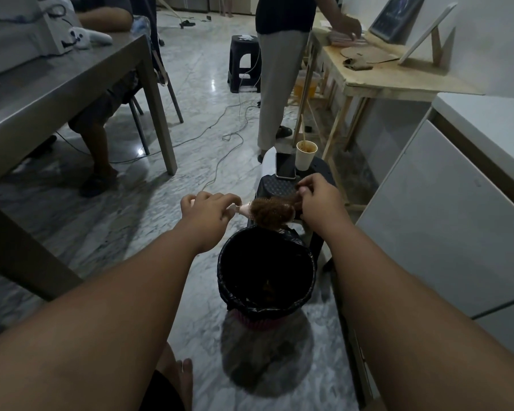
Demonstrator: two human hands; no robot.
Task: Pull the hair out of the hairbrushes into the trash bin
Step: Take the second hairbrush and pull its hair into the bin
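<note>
A round hairbrush (272, 213) with a pale pink handle hangs crosswise just above the far rim of the trash bin (229, 289). Its head is matted with curly brown hair. My left hand (208, 210) grips the handle at the brush's left end. My right hand (316, 200) pinches a tuft of that hair at the head's right end. The bin has a black liner and a pink base, and some brown hair lies at its bottom.
A black stool (279, 185) behind the bin carries a phone (285, 165) and a paper cup (305, 155). A white cabinet (457, 218) stands to the right, a grey table (57, 93) to the left. A person (279, 69) stands ahead by a wooden bench. Cables cross the floor.
</note>
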